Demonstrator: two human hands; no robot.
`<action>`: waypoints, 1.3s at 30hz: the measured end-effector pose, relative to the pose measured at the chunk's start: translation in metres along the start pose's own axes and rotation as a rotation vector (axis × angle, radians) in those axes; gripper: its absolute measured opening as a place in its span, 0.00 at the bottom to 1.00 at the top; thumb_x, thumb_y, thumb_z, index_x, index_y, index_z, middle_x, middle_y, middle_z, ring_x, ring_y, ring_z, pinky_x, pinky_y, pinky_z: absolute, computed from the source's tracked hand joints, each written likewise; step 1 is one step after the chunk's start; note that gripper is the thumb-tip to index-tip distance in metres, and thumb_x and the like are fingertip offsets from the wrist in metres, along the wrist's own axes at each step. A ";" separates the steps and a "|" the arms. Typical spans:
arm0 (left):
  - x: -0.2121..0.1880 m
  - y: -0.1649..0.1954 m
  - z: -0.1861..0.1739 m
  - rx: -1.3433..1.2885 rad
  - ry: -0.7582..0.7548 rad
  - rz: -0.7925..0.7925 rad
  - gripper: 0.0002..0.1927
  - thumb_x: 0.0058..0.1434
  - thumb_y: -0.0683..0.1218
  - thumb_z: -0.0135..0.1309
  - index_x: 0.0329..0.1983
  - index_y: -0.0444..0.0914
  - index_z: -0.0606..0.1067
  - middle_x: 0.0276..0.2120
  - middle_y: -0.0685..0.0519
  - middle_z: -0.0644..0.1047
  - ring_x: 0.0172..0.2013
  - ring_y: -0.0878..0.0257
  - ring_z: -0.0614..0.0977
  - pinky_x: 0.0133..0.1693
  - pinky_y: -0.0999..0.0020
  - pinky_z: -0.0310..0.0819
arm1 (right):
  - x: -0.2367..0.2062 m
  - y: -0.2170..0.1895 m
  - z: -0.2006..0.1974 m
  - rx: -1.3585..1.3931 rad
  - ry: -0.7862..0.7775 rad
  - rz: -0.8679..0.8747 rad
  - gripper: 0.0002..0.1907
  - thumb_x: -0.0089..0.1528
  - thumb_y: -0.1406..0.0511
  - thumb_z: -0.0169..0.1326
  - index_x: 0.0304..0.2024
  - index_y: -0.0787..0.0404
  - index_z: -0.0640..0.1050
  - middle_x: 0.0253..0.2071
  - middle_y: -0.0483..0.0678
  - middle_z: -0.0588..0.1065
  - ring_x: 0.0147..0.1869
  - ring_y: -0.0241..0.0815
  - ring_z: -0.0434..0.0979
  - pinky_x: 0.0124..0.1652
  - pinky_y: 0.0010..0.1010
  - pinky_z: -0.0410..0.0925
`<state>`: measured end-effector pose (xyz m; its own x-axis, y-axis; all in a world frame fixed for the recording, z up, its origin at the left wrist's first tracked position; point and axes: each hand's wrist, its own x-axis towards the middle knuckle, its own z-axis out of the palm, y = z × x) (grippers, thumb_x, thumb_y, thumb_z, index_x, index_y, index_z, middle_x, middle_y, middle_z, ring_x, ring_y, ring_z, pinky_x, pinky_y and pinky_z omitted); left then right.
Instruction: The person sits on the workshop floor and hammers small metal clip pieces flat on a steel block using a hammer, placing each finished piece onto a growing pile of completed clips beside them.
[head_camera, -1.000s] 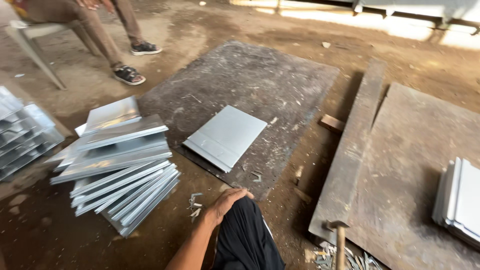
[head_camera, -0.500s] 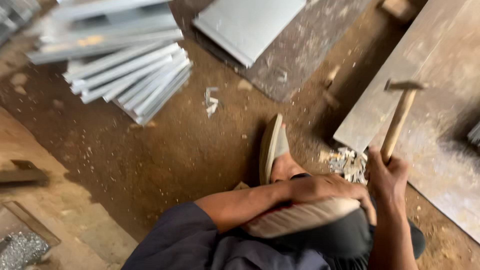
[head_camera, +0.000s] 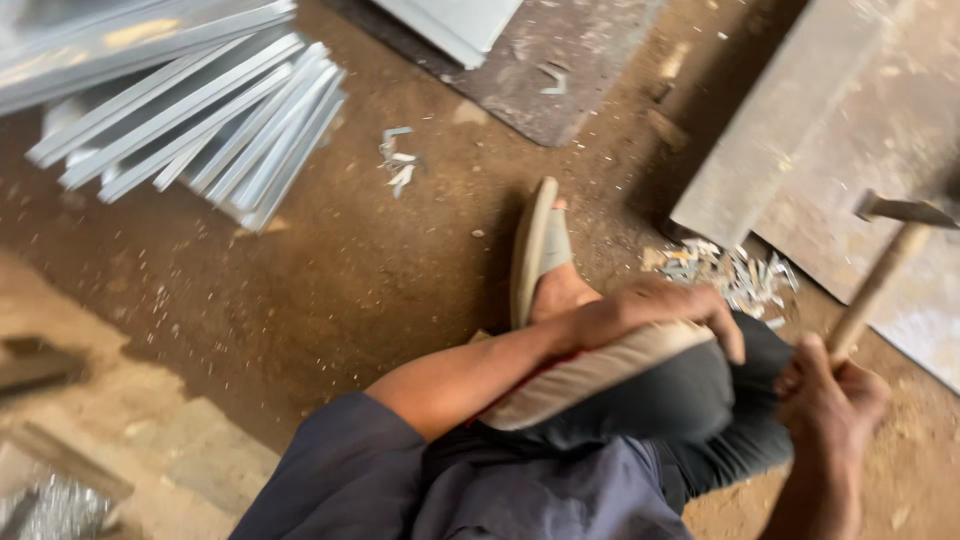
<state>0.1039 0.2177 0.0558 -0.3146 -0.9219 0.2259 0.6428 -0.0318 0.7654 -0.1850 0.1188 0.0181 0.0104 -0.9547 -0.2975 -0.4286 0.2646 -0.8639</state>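
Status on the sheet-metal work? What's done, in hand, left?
Looks done: a fanned stack of folded metal panels on the dirt floor, with offcut scraps by the steel plate. In hand: the right hand grips a hammer; the left hand rests on a sandal. Left: one grey panel on the dark slab, untouched.

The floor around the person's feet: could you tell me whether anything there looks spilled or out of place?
Yes: small metal offcuts lie scattered loose on the dirt beside the flat slab, and a few more scraps sit near the stacked metal sheets.
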 end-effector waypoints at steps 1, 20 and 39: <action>0.000 0.005 -0.004 -0.001 0.016 0.004 0.25 0.81 0.54 0.36 0.48 0.32 0.79 0.47 0.50 0.80 0.53 0.63 0.79 0.64 0.67 0.67 | -0.006 0.005 -0.025 0.035 0.003 -0.044 0.18 0.73 0.61 0.59 0.32 0.65 0.75 0.23 0.43 0.70 0.25 0.31 0.69 0.24 0.24 0.60; 0.032 -0.029 -0.011 -0.028 -0.041 -0.241 0.23 0.73 0.54 0.41 0.42 0.29 0.74 0.39 0.40 0.79 0.44 0.52 0.81 0.54 0.59 0.73 | -0.142 0.240 -0.099 0.650 0.443 0.466 0.15 0.66 0.62 0.58 0.28 0.64 0.74 0.21 0.43 0.70 0.19 0.31 0.66 0.18 0.26 0.61; -0.013 0.009 -0.014 -0.038 -0.138 -0.270 0.27 0.70 0.58 0.43 0.42 0.27 0.77 0.41 0.39 0.79 0.46 0.50 0.80 0.55 0.58 0.71 | -0.153 0.238 -0.118 0.085 0.497 0.653 0.19 0.62 0.56 0.60 0.33 0.67 0.76 0.18 0.44 0.70 0.19 0.36 0.69 0.19 0.34 0.63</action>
<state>0.1235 0.2242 0.0516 -0.5680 -0.8170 0.0992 0.5479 -0.2855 0.7863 -0.3955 0.3117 -0.0941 -0.6272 -0.5483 -0.5532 -0.1395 0.7779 -0.6128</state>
